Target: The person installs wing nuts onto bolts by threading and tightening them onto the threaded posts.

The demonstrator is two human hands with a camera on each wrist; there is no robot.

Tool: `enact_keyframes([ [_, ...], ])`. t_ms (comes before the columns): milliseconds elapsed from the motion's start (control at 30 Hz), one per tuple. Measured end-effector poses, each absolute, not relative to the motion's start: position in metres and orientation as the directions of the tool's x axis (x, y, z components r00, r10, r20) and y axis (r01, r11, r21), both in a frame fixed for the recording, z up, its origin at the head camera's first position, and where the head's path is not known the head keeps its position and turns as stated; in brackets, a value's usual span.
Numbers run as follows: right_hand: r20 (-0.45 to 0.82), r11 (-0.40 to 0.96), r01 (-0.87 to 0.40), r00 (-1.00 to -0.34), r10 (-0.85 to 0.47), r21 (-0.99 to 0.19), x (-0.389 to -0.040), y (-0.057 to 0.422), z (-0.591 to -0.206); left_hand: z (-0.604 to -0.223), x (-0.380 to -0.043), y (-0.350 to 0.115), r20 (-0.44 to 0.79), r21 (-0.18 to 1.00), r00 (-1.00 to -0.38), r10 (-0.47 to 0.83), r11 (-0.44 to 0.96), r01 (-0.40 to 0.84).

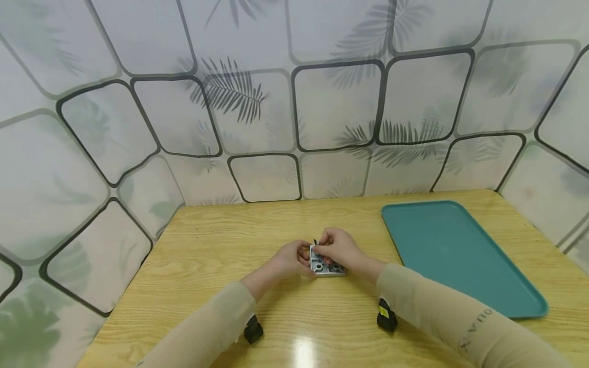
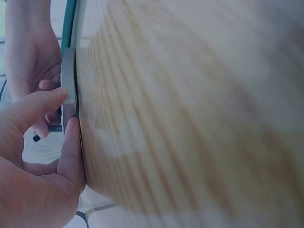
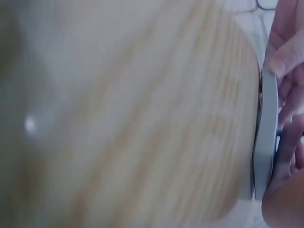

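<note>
A silvery metal plate [image 1: 329, 274] with round recesses lies flat on the wooden table, its side edge [image 2: 69, 76] showing in the left wrist view. My left hand [image 1: 291, 259] holds it by the left side, thumb [image 2: 54, 97] against the edge. Over the plate's upper part, my right hand [image 1: 341, 249] pinches a thin dark rod [image 2: 56, 128] between thumb and fingers. A black end of that rod [image 1: 315, 241] sticks out beyond the fingertips. Whether the rod sits in a hole is hidden by the fingers. The right wrist view shows the plate's edge [image 3: 267, 142] from the side.
A teal tray [image 1: 453, 250] lies on the right side of the wooden table [image 1: 221, 240]. Patterned curtain-like fabric [image 1: 257, 112] stands behind and on both sides. Dark wrist devices [image 1: 386, 317] hang below both sleeves.
</note>
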State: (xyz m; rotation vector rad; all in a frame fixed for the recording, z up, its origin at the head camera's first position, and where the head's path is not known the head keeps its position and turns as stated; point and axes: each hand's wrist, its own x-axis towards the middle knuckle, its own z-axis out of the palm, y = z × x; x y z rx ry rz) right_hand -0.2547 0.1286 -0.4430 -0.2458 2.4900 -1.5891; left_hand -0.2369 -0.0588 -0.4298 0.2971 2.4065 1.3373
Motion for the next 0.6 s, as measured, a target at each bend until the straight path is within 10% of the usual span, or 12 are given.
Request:
enact_keyframes([
  [233, -0.065, 0.465, -0.032, -0.980, -0.190, -0.885, -0.253, 0.124, -0.444, -0.432, -0.237, -0.061, -0.211, 0.855, -0.907, 0.365, 0.519, 0.010],
  [600, -0.131, 0.121, 0.087, -0.896, -0.425, -0.989, -0.257, 0.142, -0.441, -0.429, -0.235, -0.062, -0.230, 0.851, -0.903, 0.363, 0.524, -0.006],
])
